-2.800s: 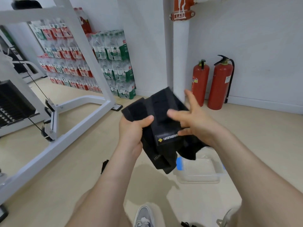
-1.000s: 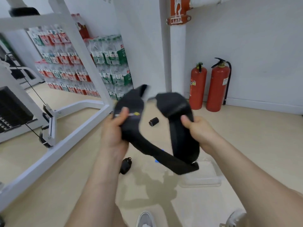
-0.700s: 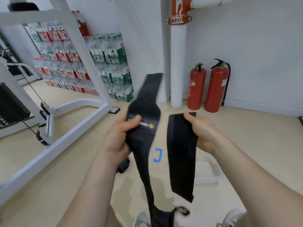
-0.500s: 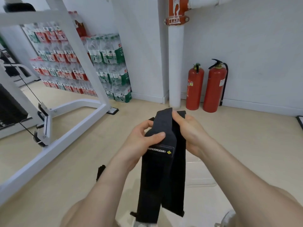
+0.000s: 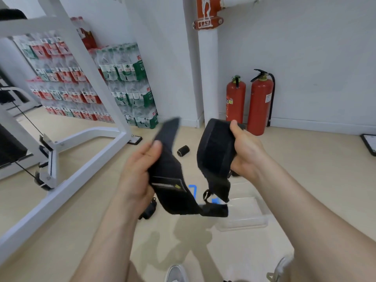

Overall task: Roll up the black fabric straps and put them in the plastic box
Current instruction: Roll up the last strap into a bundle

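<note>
The left hand [image 5: 140, 171] pinches one end of the black fabric strap [image 5: 173, 192], the right hand [image 5: 247, 154] clasps the other end; the strap sags between them in the air over the plastic box [image 5: 248, 218]. A rolled strap [image 5: 183, 151] lies on the floor [image 5: 305, 180] beyond the box.

Bright, even light; wide-angle edge distortion

left hand [image 5: 140, 171] grips strap [image 5: 171, 180] | right hand [image 5: 246, 153] grips other end (blurred)

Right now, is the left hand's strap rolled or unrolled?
Unrolled: the strap hangs from the left hand in one long, loose curve, no coil.
</note>
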`<act>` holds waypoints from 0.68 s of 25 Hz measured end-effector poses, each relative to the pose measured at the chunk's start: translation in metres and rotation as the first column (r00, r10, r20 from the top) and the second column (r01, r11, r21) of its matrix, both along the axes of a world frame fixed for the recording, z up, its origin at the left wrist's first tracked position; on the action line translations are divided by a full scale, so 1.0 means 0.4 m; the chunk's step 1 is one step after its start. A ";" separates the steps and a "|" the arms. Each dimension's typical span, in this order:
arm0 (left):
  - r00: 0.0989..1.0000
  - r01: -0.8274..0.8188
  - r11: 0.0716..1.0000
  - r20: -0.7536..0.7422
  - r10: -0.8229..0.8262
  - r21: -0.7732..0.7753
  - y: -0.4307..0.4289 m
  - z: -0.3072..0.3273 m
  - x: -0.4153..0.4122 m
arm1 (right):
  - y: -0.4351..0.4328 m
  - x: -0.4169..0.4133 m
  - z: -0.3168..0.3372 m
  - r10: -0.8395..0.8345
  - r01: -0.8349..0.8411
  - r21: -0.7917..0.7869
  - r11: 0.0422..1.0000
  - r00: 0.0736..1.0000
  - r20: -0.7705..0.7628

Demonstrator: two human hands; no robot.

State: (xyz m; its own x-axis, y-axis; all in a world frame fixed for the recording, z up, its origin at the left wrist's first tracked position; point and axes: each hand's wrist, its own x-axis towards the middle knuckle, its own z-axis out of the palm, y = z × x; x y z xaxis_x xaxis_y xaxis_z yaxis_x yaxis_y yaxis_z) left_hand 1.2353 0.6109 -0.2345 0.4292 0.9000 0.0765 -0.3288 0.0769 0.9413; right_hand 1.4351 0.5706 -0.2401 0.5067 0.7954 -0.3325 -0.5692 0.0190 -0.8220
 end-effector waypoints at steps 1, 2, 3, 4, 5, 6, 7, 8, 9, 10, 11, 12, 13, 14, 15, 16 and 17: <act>0.990 0.031 0.998 -0.138 -0.024 0.050 -0.006 -0.013 0.013 | 0.000 0.000 0.003 0.030 -0.030 0.016 0.999 0.999 -0.013; 0.967 0.080 0.992 -0.247 -0.055 0.093 -0.014 -0.025 0.028 | 0.000 -0.002 0.003 0.063 -0.062 0.031 0.998 0.998 -0.026; 0.947 0.132 0.985 -0.308 -0.092 0.111 -0.020 -0.036 0.043 | -0.001 -0.006 0.003 0.097 -0.096 0.046 0.994 0.995 -0.032; 0.936 0.165 0.980 -0.330 -0.120 0.112 -0.022 -0.047 0.053 | -0.003 -0.009 0.003 0.137 -0.134 0.062 0.989 0.990 -0.034; 0.936 0.174 0.979 -0.327 -0.130 0.109 -0.021 -0.054 0.057 | -0.005 -0.012 0.003 0.175 -0.171 0.076 0.982 0.984 -0.040; 0.941 0.160 0.982 -0.318 -0.119 0.105 -0.016 -0.057 0.058 | -0.005 -0.012 0.005 0.204 -0.199 0.086 0.976 0.978 -0.046; 0.948 0.126 0.987 -0.305 -0.090 0.098 -0.010 -0.059 0.057 | -0.006 -0.011 0.007 0.221 -0.216 0.091 0.972 0.974 -0.050; 0.956 0.080 0.993 -0.288 -0.053 0.083 -0.005 -0.060 0.056 | -0.006 -0.008 0.009 0.231 -0.227 0.090 0.970 0.972 -0.045; 0.962 0.042 0.997 -0.272 -0.024 0.060 -0.003 -0.059 0.057 | -0.007 -0.006 0.012 0.234 -0.230 0.084 0.969 0.972 -0.035; 0.964 0.020 0.999 -0.267 -0.007 0.043 -0.005 -0.059 0.058 | -0.009 -0.004 0.016 0.234 -0.231 0.078 0.970 0.972 -0.031; 0.963 0.016 0.999 -0.271 -0.007 0.033 -0.009 -0.060 0.059 | -0.010 -0.002 0.017 0.229 -0.227 0.071 0.971 0.973 -0.029; 0.961 0.026 0.999 -0.276 -0.018 0.025 -0.014 -0.062 0.062 | -0.011 -0.002 0.018 0.225 -0.222 0.068 0.973 0.974 -0.029; 0.959 0.030 0.999 -0.283 -0.024 0.017 -0.019 -0.064 0.066 | -0.011 -0.004 0.018 0.221 -0.219 0.067 0.973 0.975 -0.025; 0.957 0.017 1.000 -0.290 -0.013 0.011 -0.024 -0.065 0.071 | -0.010 -0.009 0.019 0.218 -0.216 0.062 0.974 0.976 -0.019; 0.957 -0.011 1.000 -0.291 0.013 0.010 -0.027 -0.066 0.076 | -0.009 -0.015 0.018 0.217 -0.216 0.055 0.975 0.976 -0.012; 0.957 -0.041 0.999 -0.286 0.042 0.008 -0.028 -0.067 0.083 | -0.009 -0.021 0.019 0.222 -0.221 0.050 0.974 0.975 -0.002; 0.956 -0.073 0.997 -0.285 0.072 0.006 -0.026 -0.069 0.089 | -0.009 -0.026 0.018 0.233 -0.233 0.047 0.971 0.973 0.011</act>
